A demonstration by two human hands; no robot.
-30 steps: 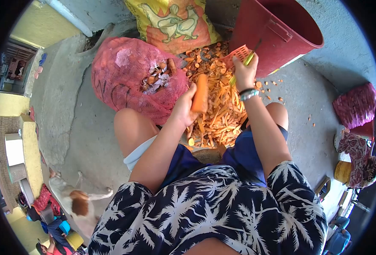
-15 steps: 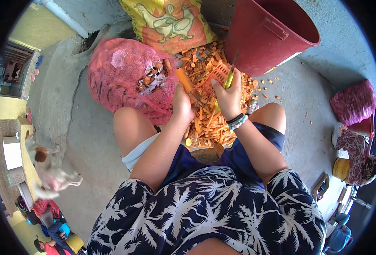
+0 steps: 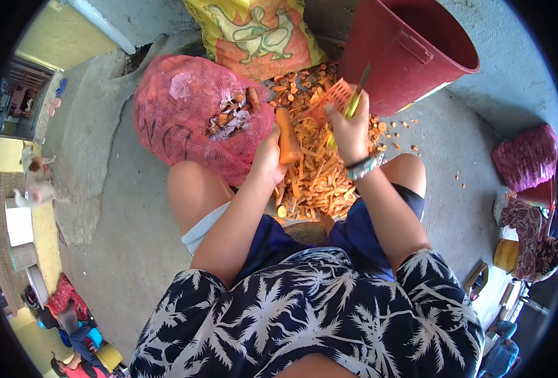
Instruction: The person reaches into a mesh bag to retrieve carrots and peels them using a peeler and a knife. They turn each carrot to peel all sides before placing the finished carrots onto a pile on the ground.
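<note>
In my left hand [image 3: 267, 156] is an orange carrot [image 3: 285, 135], its fingers wrapped round the lower part. My right hand [image 3: 350, 133] is closed around the yellow-green handle of a knife [image 3: 353, 104], whose dark blade points up and away. The same hand also has an orange-red slotted plastic piece [image 3: 337, 98], which sticks out to the left over the pile. Beneath both hands spreads a heap of carrot pieces [image 3: 320, 189], sticks and round slices mixed together.
A pink mesh sack [image 3: 172, 120] with peelings showing stands left of the heap. Behind are a yellow-orange sack [image 3: 260, 38] with printed birds and a tall red bin [image 3: 386, 63]. A dog [image 3: 39, 179] is far left; a seated person [image 3: 80, 353] is lower left.
The carrot has come away from the slotted piece and now stands more upright in my left hand. My right hand has shifted slightly right and up. The dog has moved farther off.
</note>
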